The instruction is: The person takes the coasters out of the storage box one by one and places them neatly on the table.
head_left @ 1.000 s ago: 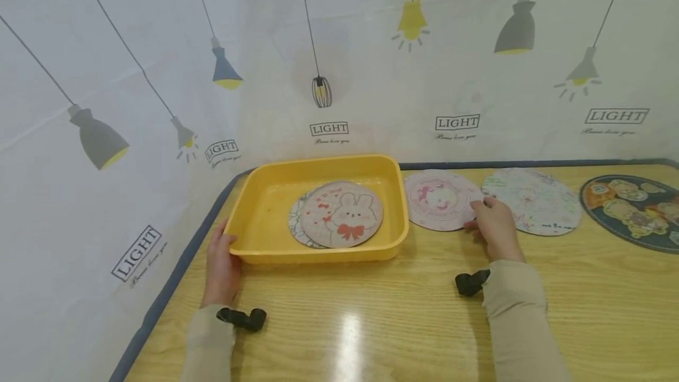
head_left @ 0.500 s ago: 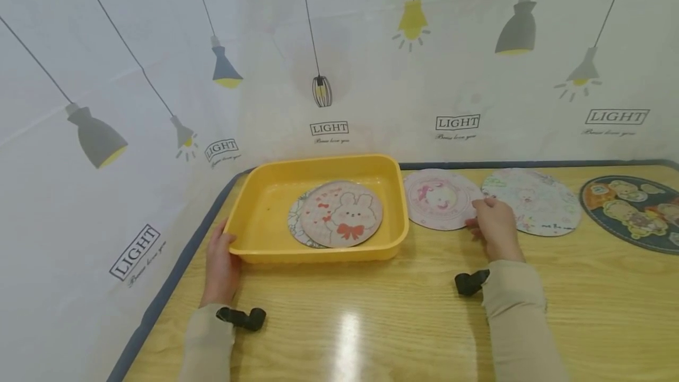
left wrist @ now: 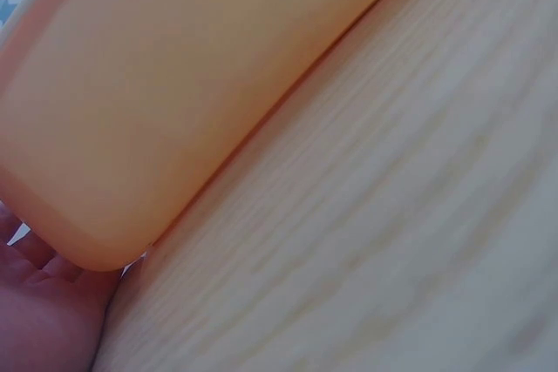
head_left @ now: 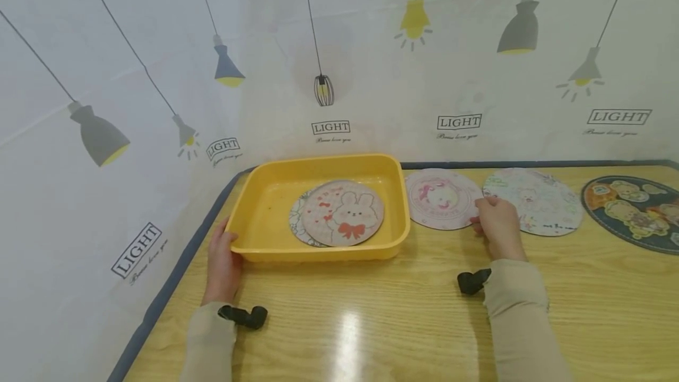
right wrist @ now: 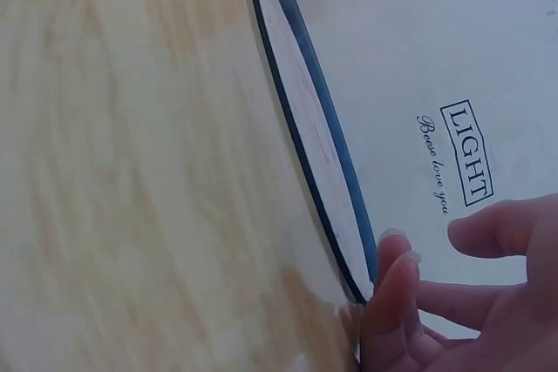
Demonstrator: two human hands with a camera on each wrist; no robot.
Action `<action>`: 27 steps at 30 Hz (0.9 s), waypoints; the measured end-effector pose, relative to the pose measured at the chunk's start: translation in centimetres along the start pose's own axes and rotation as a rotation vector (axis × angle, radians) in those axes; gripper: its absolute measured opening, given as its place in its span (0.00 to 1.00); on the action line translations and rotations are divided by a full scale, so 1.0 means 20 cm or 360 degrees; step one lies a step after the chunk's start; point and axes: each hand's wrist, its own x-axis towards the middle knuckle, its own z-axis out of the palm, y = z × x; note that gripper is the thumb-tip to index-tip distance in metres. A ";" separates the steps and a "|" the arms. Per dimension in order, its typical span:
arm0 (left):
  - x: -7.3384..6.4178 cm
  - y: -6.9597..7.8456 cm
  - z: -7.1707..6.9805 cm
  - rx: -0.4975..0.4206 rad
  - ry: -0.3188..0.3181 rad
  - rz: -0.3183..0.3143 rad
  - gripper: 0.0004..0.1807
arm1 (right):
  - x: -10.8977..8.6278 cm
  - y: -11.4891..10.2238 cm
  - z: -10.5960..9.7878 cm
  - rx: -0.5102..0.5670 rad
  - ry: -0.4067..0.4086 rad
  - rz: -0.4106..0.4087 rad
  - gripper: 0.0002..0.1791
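Note:
In the head view, my left hand (head_left: 223, 261) grips the front left corner of a yellow tray (head_left: 318, 254), thumb at the rim and fingers outside. Within the tray, a round pad printed with a bunny and red bow (head_left: 342, 214) overlaps a second leaf-patterned pad (head_left: 298, 223). To the right, my right hand (head_left: 498, 223) is at the right edge of a round pink-printed pad (head_left: 440, 199). The right wrist view shows this pad's thin dark edge (right wrist: 305, 163) and bent fingers (right wrist: 392, 298) touching its end; the thumb stands apart from them.
Further right lie a white round pad with coloured doodles (head_left: 541, 205) and a dark one with cartoon bears (head_left: 633, 217). A pale curtain (head_left: 371, 75) printed with lamps rises behind and left of the wooden table (head_left: 398, 317).
The tray, pads and both hands keep their places. The head view shifts only slightly.

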 end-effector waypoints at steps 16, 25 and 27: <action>0.01 0.00 0.00 -0.0001 -0.0016 0.0023 0.26 | 0.18 0.08 0.04 0.0126 0.0087 -0.0209 0.34; 0.00 0.00 0.00 0.0005 -0.0007 0.0008 0.26 | 0.13 -0.04 0.12 0.0110 0.0046 -0.0286 0.29; 0.00 0.00 0.00 0.0015 -0.0013 0.0007 0.26 | 0.17 -0.01 0.15 0.0128 0.0053 -0.0315 0.29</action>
